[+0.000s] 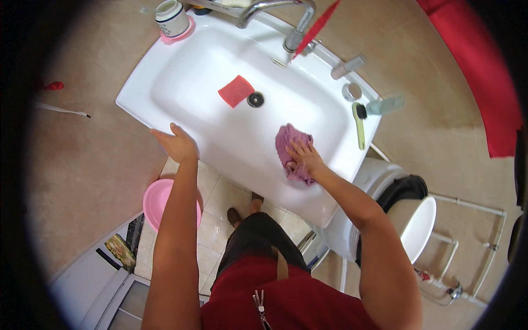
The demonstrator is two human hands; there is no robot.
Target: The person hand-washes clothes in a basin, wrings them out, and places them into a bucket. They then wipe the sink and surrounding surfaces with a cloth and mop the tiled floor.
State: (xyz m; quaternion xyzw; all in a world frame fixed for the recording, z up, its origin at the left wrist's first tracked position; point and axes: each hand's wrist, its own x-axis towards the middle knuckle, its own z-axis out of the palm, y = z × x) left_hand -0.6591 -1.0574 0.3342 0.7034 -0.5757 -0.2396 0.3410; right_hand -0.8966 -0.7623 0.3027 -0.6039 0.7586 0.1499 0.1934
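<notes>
A white sink (pixel 198 78) lies before me. With spread fingers, my right hand (pixel 304 156) presses a crumpled purple cloth (pixel 288 138) against the basin's front right slope. My left hand (pixel 177 144) is at the sink's front left rim, fingers apart and nothing in it; whether it touches the rim I cannot tell. A red ribbed mat or pad (pixel 236 91) lies on the basin floor, one corner against the dark drain (pixel 255 99). Above the back edge curves a chrome faucet (pixel 295 39).
Along the sink's right edge are a green-handled brush (pixel 359 128), a round lid-like item (pixel 352 92) and a translucent bottle (pixel 385 105). A patterned ceramic jar (pixel 172 20) stands at the back left corner. Below are a pink basin (pixel 159 202) and a white bowl (pixel 418 231).
</notes>
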